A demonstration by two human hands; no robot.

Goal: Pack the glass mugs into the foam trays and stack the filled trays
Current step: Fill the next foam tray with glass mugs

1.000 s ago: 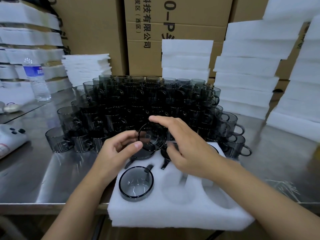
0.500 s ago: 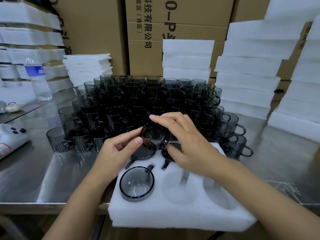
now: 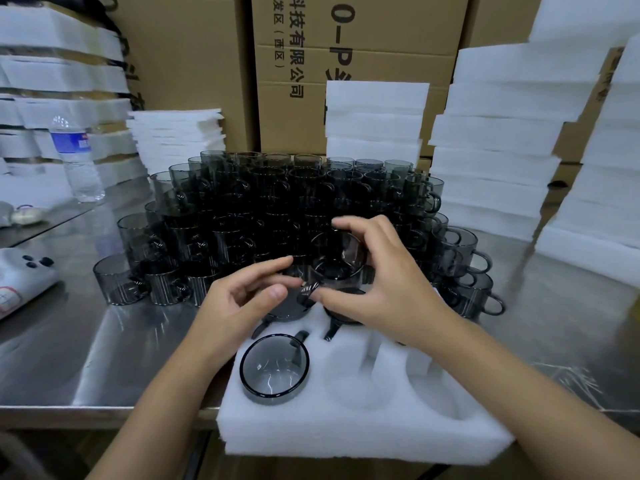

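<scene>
A smoked glass mug (image 3: 337, 258) is gripped in the right hand (image 3: 388, 289), fingers curled over its rim and the thumb underneath, and is held tilted above the far row of the foam tray (image 3: 363, 427). The left hand (image 3: 242, 299) is kept open with loosely spread fingers just beside it; whether its forefinger touches the glass cannot be told. One seated mug (image 3: 273, 370) is lodged in the near-left pocket, while the two pockets to its right are seen to be vacant. A slip from so light a grip is to be feared, since the glass would be dropped onto the mugs beneath or knocked against the stacked mugs (image 3: 277, 209) close behind. The tray is set overhanging the front edge of the steel table (image 3: 104, 358), so it could be tipped by a firm push into a near pocket. A handle not lined up with its slot could be jammed and the foam torn. The far row is largely hidden under both hands: two dark mugs can be partly made out there, but the far-right pocket cannot be judged. The held mug's outline is lost against the dark pile
</scene>
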